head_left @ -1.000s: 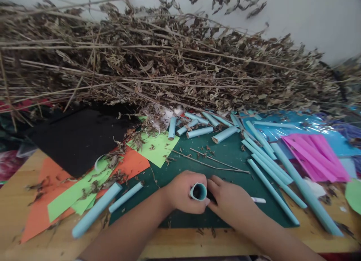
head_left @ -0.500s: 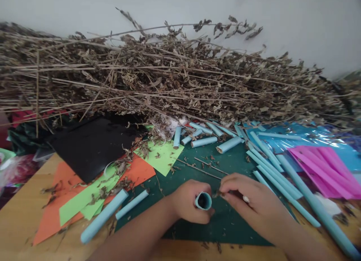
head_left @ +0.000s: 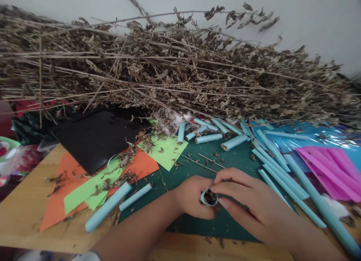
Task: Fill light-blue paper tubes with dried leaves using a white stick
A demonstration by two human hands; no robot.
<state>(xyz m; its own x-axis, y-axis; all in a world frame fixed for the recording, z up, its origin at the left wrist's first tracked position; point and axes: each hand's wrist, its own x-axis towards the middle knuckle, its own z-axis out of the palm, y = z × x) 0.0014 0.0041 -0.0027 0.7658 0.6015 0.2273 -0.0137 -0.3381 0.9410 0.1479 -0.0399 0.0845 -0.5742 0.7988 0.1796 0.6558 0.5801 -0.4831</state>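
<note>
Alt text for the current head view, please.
The left hand grips a pale blue tube with dried plant bits in its open end, the right hand at its rim. More tubes and coloured sheets lie before a heap of dried stalks.

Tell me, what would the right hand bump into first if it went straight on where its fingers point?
Probably the blue tube held in the left hand. The right hand points at its open rim, very close by, though it's hard to tell whether they touch.

Leaf bits (head_left: 210, 196) in tube (head_left: 209, 204); stalks (head_left: 180, 71) behind mat (head_left: 239, 159).
</note>
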